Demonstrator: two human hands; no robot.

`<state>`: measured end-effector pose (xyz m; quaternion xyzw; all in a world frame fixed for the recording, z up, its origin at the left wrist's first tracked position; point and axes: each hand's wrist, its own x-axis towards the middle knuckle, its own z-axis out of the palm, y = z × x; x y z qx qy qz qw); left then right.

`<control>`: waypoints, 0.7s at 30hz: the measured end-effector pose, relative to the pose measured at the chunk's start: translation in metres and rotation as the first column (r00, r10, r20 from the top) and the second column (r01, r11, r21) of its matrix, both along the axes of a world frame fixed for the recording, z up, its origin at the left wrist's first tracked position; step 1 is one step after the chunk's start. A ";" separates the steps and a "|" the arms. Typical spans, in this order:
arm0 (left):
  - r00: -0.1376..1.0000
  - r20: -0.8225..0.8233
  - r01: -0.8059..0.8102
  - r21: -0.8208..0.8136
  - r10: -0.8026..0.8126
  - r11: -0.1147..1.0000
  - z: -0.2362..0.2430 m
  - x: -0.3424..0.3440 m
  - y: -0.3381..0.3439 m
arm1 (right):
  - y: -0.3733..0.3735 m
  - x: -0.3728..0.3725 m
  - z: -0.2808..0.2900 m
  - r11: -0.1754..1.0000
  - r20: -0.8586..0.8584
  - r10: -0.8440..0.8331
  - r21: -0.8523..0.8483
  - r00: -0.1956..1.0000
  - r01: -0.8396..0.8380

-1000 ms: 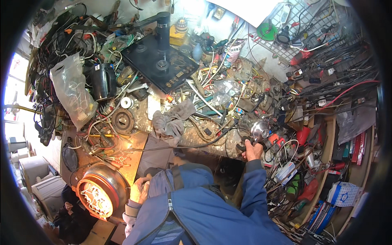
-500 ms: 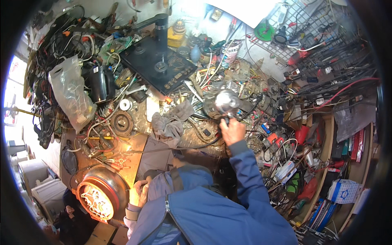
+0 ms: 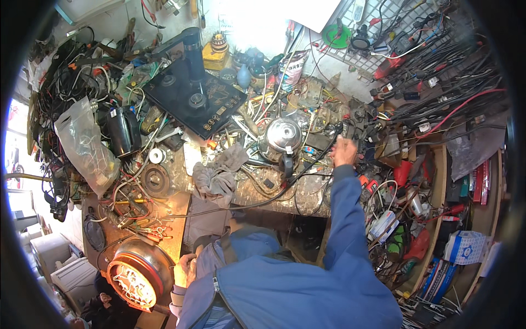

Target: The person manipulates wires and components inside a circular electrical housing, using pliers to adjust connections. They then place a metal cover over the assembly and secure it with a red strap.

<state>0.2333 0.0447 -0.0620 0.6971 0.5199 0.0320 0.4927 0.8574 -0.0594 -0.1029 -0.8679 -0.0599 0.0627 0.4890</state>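
Note:
My right hand [image 3: 344, 152] reaches over the right part of the cluttered workbench. Its fingers are closed at the end of a black cable [image 3: 255, 206], which runs left across the bench front. To the left of that hand stands a shiny metal kettle [image 3: 280, 135], its black handle toward me; the hand is apart from it. My left hand [image 3: 185, 270] rests low by my body with curled fingers, and what they hold, if anything, is hidden. Beside it, a round metal appliance [image 3: 156, 256] lies tipped, its open, orange-rimmed end full of wires and brightly lit.
Behind the kettle is a black induction cooktop [image 3: 219, 104]. A grey rag [image 3: 219, 178] lies left of the kettle. Cables and a clear plastic bag [image 3: 87, 142] crowd the left; tools and parts fill the right shelves. Another person's hand [image 3: 104, 299] shows at lower left.
My right hand has let go of the kettle's handle and moved right and up to the cable. The kettle now stands on the bench. My left hand stays by the appliance; the view has shifted slightly.

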 end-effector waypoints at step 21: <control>0.996 -0.083 -0.042 -0.026 0.039 0.999 -0.003 0.003 0.000 | -0.040 0.086 -0.007 0.851 -0.430 0.401 0.501 0.809 -0.156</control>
